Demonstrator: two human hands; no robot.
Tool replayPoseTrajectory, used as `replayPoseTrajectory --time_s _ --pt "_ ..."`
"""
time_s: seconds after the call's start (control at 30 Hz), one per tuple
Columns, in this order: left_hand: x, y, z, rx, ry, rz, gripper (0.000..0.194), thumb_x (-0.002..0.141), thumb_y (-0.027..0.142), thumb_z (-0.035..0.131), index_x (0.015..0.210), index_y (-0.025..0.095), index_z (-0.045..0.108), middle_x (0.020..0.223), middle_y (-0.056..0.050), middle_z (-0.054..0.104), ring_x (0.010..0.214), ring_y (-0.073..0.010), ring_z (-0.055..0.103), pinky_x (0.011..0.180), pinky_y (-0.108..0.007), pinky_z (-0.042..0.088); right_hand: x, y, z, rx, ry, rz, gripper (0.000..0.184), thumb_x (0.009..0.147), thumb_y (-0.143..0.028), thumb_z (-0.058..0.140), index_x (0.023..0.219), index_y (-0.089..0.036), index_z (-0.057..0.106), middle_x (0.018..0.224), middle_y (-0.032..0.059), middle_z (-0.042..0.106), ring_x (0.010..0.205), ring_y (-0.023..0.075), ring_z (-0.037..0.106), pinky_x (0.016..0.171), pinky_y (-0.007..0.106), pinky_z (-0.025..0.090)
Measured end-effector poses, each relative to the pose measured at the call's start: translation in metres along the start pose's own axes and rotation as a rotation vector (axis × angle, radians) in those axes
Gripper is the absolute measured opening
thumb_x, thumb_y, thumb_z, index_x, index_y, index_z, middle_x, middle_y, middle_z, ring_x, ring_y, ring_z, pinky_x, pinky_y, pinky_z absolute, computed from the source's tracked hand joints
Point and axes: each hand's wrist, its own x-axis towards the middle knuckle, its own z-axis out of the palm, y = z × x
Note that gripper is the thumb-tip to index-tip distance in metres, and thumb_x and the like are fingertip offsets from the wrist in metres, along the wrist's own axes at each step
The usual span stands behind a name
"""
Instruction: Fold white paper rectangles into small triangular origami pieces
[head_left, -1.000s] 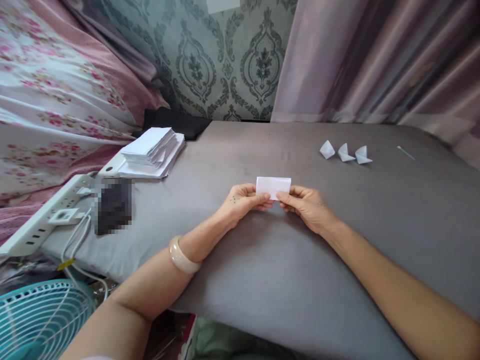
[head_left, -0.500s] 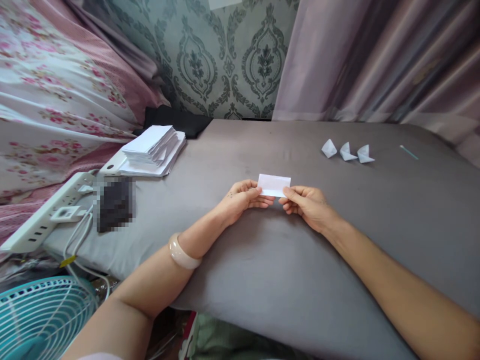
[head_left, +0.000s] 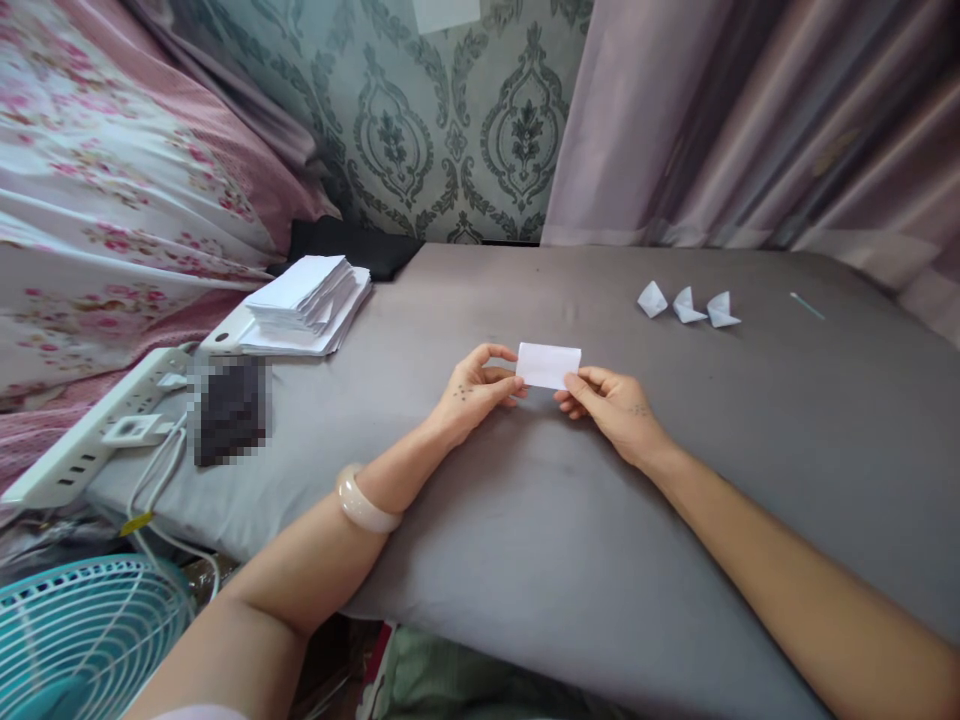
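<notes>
A small folded sheet of white paper [head_left: 549,365] is held up between my two hands, above the grey bed-like surface [head_left: 480,520]. My left hand [head_left: 484,388] pinches its lower left corner between thumb and fingers. At the lower right corner, the thumb of my right hand [head_left: 609,402] presses on the front, with the fingers behind it. Farther off to the right, three folded paper boats [head_left: 688,306] sit in a row, apart from both hands.
Stacked white paper [head_left: 304,300] lies at the left, near a power strip [head_left: 94,430] with cables and a dark pixelated object [head_left: 229,410]. A teal fan [head_left: 82,640] stands at lower left. Beyond the boats lies a thin stick [head_left: 808,305]. Patterned wall and curtains [head_left: 675,120] border the back.
The paper's lighter lower strip no longer shows; its face looks like one plain panel. My left fingers have shifted, with the index raised along the left edge. The view has tilted slightly.
</notes>
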Motion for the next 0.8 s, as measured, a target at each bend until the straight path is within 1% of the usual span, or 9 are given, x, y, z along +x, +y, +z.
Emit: replayPoseTrajectory --time_s 0.1,0.17,0.27,0.4,0.47,0.53,0.6,0.7,0.8 --pt "-0.0013 0.0037 0.0013 -0.046 0.012 -0.036 0.030 0.074 0.028 0.073 0.095 0.016 0.055 0.084 -0.006 0.071 0.082 -0.0174 0.070 0.069 -0.025 0.052 0.0030 0.0038 -0.0023 -0.034 -0.002 -0.063 0.037 0.073 -0.051 0.070 0.089 -0.018 0.068 0.079 0.0046 0.071 0.069 0.0144 0.064 0.059 0.026 0.051" --pt "-0.0014 0.0055 0.0018 -0.067 0.017 -0.075 0.026 0.078 0.033 0.071 0.090 0.014 0.058 0.087 -0.008 0.071 0.085 -0.0196 0.070 0.070 -0.027 0.054 0.0051 0.0063 -0.0048 -0.067 -0.010 -0.103 0.036 0.075 -0.050 0.068 0.093 -0.019 0.068 0.081 0.0045 0.071 0.072 0.0158 0.065 0.060 0.028 0.052" --pt "-0.0005 0.0061 0.0018 -0.072 0.017 -0.089 0.030 0.079 0.040 0.070 0.088 0.013 0.060 0.088 -0.009 0.070 0.084 -0.0195 0.071 0.067 -0.026 0.055 0.0070 0.0083 -0.0076 -0.106 -0.023 -0.139 0.035 0.078 -0.050 0.065 0.098 -0.020 0.068 0.084 0.0045 0.071 0.075 0.0167 0.065 0.063 0.030 0.052" --pt "0.0004 0.0059 0.0021 -0.122 0.055 -0.085 0.035 0.077 0.044 0.073 0.087 0.014 0.057 0.079 -0.006 0.069 0.075 -0.0181 0.071 0.062 -0.025 0.056 0.0065 0.0063 -0.0078 -0.130 -0.043 -0.185 0.032 0.079 -0.049 0.064 0.093 -0.021 0.068 0.083 0.0038 0.070 0.076 0.0172 0.064 0.065 0.031 0.052" --pt "-0.0002 0.0065 0.0030 -0.136 0.055 -0.085 0.037 0.077 0.045 0.073 0.090 0.014 0.057 0.078 -0.006 0.069 0.072 -0.0174 0.070 0.061 -0.025 0.056 0.0055 0.0043 -0.0072 -0.140 -0.053 -0.201 0.031 0.079 -0.050 0.064 0.090 -0.022 0.068 0.082 0.0034 0.069 0.077 0.0176 0.064 0.065 0.031 0.052" --pt "-0.0011 0.0071 0.0040 -0.129 0.040 -0.084 0.040 0.076 0.043 0.074 0.097 0.014 0.058 0.081 -0.006 0.069 0.073 -0.0173 0.070 0.062 -0.025 0.057 0.0047 0.0028 -0.0067 -0.155 -0.057 -0.211 0.030 0.079 -0.050 0.063 0.089 -0.022 0.068 0.082 0.0032 0.069 0.077 0.0177 0.064 0.065 0.031 0.052" --pt "-0.0017 0.0069 0.0048 -0.122 0.025 -0.080 0.042 0.076 0.044 0.074 0.101 0.013 0.059 0.086 -0.007 0.070 0.075 -0.0176 0.071 0.063 -0.026 0.058 0.0047 0.0022 -0.0068 -0.172 -0.045 -0.217 0.030 0.080 -0.049 0.062 0.089 -0.022 0.068 0.082 0.0033 0.069 0.076 0.0176 0.064 0.064 0.031 0.052" --pt "-0.0011 0.0050 0.0043 -0.127 -0.009 -0.078 0.043 0.077 0.048 0.072 0.095 0.011 0.063 0.093 -0.010 0.070 0.080 -0.0183 0.071 0.064 -0.025 0.058 0.0059 0.0034 -0.0078 -0.178 -0.025 -0.223 0.030 0.080 -0.049 0.061 0.090 -0.022 0.068 0.081 0.0038 0.069 0.075 0.0180 0.064 0.063 0.031 0.052" --pt "0.0003 0.0018 0.0024 -0.131 -0.028 -0.076 0.041 0.074 0.043 0.076 0.095 0.010 0.066 0.096 -0.011 0.070 0.081 -0.0179 0.070 0.067 -0.026 0.057 0.0075 0.0065 -0.0087 -0.181 -0.034 -0.226 0.030 0.080 -0.049 0.061 0.090 -0.022 0.068 0.082 0.0041 0.070 0.075 0.0188 0.064 0.064 0.033 0.053"
